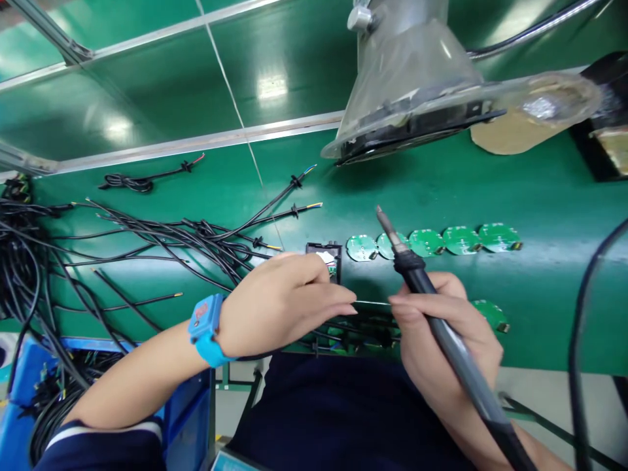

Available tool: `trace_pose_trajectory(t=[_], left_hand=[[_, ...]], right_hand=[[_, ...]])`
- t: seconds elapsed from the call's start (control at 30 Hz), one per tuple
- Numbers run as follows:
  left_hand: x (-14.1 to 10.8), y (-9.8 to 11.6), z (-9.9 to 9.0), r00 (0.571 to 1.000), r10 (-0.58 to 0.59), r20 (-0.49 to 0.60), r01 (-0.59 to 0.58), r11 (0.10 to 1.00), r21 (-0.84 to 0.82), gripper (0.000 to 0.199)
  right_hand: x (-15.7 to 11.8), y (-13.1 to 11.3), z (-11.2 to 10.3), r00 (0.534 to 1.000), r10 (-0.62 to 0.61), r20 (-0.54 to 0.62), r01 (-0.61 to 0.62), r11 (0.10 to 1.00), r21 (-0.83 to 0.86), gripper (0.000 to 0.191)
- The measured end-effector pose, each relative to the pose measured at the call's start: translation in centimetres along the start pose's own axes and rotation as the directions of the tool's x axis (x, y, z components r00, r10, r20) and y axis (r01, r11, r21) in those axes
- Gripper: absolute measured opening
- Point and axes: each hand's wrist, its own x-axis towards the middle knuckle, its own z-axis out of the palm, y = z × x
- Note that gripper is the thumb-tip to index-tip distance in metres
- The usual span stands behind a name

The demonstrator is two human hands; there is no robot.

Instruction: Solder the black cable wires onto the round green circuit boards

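Observation:
My right hand (449, 333) is wrapped round a soldering iron (451, 337), whose tip points up and left above the green circuit boards. Between my two hands runs a thin, pale wire-like strand (373, 303); its ends meet the fingertips of both hands. My left hand (294, 297), with a blue band on the wrist, has its fingers pinched at the strand's left end. Just behind my left hand stands a small black frame (337, 252) with something white in it. Round green boards (426, 243) lie in a row to the right of that frame.
Black cables (196, 239) with bared ends spread over the left of the green table (549, 281). A funnel-shaped hood (412, 78) hangs at the back. A blue bin (29, 392) of cables is at the lower left; a black cord (579, 327) hangs at the right.

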Motion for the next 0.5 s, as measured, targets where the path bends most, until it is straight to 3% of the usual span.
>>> trace_pose_trajectory(t=[0.1,0.23,0.37,0.5], left_hand=[[-0.8,-0.7,0.9,0.999,-0.007,-0.041,0.008,1.0,0.015,0.024],[-1.1,-1.9,3.0,0.987,-0.156,-0.033,0.159,0.982,0.104,0.026],[0.1,-2.8,4.0,0.956,-0.293,0.029,0.278,0.931,0.238,0.027],[2.0,-3.1,3.9,0.954,-0.264,0.141,0.218,0.936,0.277,0.022]], right_hand=[[-0.1,0.3,-0.5,0.994,-0.054,0.095,0.069,0.985,-0.157,0.015],[0.1,-0.2,-2.5,0.979,-0.054,0.196,0.128,0.913,-0.388,0.022],[1.1,-1.7,-3.9,0.949,0.041,0.311,0.075,0.933,-0.352,0.006],[1.2,-2.7,-3.2,0.913,-0.045,0.406,0.186,0.93,-0.317,0.014]])
